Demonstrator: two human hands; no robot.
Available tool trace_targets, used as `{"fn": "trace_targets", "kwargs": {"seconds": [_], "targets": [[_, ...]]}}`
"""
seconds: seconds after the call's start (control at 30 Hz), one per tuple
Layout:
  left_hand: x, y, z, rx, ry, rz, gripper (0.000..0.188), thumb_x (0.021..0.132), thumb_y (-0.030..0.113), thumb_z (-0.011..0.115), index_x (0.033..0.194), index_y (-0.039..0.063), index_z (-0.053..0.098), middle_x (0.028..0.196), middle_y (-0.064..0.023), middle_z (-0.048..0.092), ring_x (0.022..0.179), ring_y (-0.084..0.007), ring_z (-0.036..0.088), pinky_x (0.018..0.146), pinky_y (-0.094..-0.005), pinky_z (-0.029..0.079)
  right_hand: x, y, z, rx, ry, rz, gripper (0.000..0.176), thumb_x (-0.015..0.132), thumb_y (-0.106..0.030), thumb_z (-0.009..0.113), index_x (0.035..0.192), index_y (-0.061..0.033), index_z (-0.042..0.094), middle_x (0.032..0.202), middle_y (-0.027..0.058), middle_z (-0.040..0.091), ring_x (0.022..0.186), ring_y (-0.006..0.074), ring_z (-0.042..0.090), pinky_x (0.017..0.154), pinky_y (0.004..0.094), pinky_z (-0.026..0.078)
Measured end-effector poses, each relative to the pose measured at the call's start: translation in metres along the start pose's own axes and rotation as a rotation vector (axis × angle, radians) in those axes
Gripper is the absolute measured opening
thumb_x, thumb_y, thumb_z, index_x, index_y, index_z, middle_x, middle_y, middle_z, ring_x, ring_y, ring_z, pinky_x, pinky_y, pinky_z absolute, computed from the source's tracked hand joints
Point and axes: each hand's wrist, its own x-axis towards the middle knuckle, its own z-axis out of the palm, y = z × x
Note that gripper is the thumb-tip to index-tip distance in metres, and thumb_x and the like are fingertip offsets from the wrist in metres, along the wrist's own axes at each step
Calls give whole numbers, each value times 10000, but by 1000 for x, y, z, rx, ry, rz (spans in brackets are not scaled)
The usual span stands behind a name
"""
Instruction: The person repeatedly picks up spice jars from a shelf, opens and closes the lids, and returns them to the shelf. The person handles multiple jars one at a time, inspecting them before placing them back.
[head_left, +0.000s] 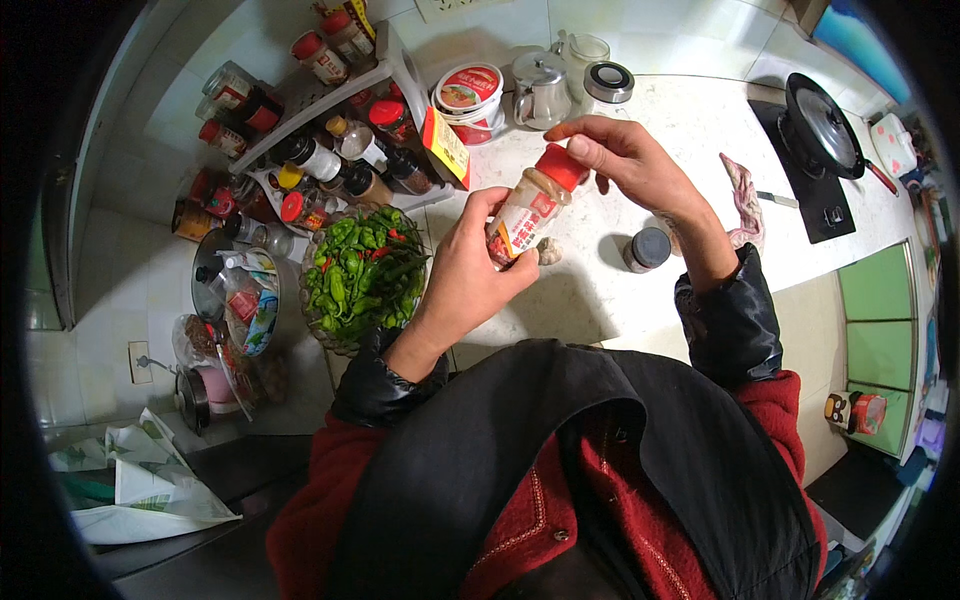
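My left hand (476, 266) grips a clear plastic spice jar (525, 214) around its lower part. The jar tilts over the countertop, its printed label facing up and its red cap (560, 169) pointing up and right. At the cap's edge is my right hand (626, 161), thumb and fingers apart; whether the thumb touches the cap cannot be told. Beneath the hands, a garlic bulb (550, 250) lies on the counter by the jar's base. A small dark-lidded jar (646, 250) stands below my right wrist.
Green and red peppers (360, 274) fill a basket at left, beside a crowded spice rack (405, 75). White tubs (470, 101) and a metal pot (540, 90) stand behind. At right are raw meat (742, 196), a knife (778, 199) and a lidded wok (823, 127) on a cooktop (814, 202).
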Motion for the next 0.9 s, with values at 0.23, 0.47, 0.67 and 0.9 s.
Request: {"fn": "trace_targets", "kwargs": {"seconds": [0.23, 0.47, 0.67, 0.9], "targets": [[-1, 4, -2, 22, -13, -12, 597, 744, 36, 699, 1265, -22, 414, 1159, -135, 530, 1013, -156, 539, 870, -300, 459, -7, -3, 8, 158, 13, -341, 507, 919, -325, 603, 1345, -68, 500, 1206, 124, 611, 994, 187, 610, 813, 276, 515], [-2, 1, -2, 45, -5, 15, 599, 737, 37, 702, 1264, -15, 421, 1152, -135, 535, 992, -158, 549, 858, -305, 465, -9, -9, 3, 109, -35, -117, 566, 902, -408, 613, 1319, -38, 517, 1063, 115, 656, 893, 143, 633, 680, 266, 523], [-3, 1, -3, 60, -5, 6, 587, 743, 36, 702, 1258, -11, 423, 1144, -131, 539, 1001, -160, 547, 866, -304, 461, -8, -22, 1, 2, -103, 137, 605, 911, -445, 583, 1340, -30, 490, 1121, 136, 628, 956, 155, 627, 651, 256, 533], [-2, -5, -12, -578, -261, -271, 513, 784, 93, 700, 1209, -16, 433, 996, -58, 556, 821, -83, 547, 687, -264, 494, -13, -18, 1, 117, -148, -295, 448, 853, -111, 678, 1286, -82, 563, 1143, 101, 643, 979, 185, 625, 832, 296, 523]]}}
